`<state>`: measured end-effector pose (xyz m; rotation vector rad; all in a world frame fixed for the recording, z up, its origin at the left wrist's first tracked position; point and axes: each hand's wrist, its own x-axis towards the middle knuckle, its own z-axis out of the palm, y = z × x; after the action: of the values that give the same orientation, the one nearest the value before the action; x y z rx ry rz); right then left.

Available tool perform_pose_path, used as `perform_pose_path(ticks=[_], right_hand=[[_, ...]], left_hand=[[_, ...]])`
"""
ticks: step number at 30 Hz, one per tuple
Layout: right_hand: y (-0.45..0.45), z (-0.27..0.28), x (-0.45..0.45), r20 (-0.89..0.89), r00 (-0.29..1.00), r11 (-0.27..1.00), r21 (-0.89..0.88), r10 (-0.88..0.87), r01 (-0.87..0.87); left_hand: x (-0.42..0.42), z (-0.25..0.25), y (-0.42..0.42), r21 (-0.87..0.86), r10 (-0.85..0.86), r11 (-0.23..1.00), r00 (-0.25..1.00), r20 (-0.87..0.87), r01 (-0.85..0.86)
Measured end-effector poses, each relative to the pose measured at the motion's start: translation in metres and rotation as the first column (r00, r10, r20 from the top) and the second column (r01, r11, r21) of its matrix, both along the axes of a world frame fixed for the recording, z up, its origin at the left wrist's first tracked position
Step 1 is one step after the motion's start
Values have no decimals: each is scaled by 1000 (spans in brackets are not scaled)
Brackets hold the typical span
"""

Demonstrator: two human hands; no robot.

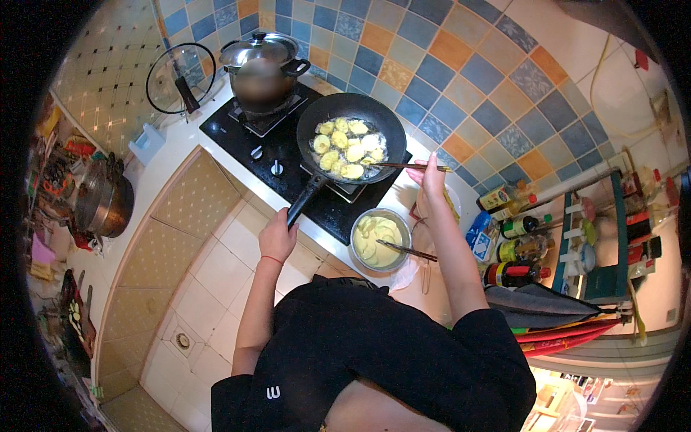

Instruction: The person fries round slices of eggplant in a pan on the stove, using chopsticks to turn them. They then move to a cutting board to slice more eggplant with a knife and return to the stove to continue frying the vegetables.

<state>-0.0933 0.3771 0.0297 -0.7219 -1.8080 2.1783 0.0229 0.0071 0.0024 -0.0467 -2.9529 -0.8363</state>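
Note:
My left hand [278, 237] grips the black handle of a frying pan [345, 108] on the right burner. Several battered slices [339, 139] lie in bubbling oil inside the pan. With my right hand [429, 175] I hold a pair of chopsticks [399, 166], their tips reaching into the pan's right side by the slices. Below the pan, at the counter's edge, stands a metal bowl [353, 245] of pale batter with slices in it. A second pair of chopsticks [415, 252] rests in that bowl. Behind my right forearm a plate [455, 197] is partly hidden.
A lidded steel pot [262, 81] occupies the left burner of the black gas stove [237, 135]. A glass lid [181, 78] leans behind the counter's left part. Bottles [518, 227] line the right wall. Far left are stacked pans [105, 202] and a cutting board [78, 318].

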Motion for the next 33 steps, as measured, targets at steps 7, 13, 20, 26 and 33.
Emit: perform_pose_path(ticks=[7, 13, 20, 26, 33], right_hand=[[-2, 23, 14, -90, 982, 962, 233, 168, -143], [-38, 35, 32, -72, 851, 657, 671, 520, -345], [-56, 24, 22, -37, 659, 236, 948, 751, -215], [-66, 12, 11, -23, 663, 158, 977, 748, -144], [-49, -7, -17, -239, 969, 994, 102, 61, -38]], left_hand=[[0, -1, 0, 8, 1, 1000, 1000, 4, -1], [-1, -3, -2, 6, -9, 1000, 1000, -29, 9], [-1, -2, -1, 16, -20, 1000, 998, -62, 21], [1, -4, -4, 12, -19, 1000, 998, -52, 19], [0, 1, -1, 29, -24, 999, 999, -26, 25]])
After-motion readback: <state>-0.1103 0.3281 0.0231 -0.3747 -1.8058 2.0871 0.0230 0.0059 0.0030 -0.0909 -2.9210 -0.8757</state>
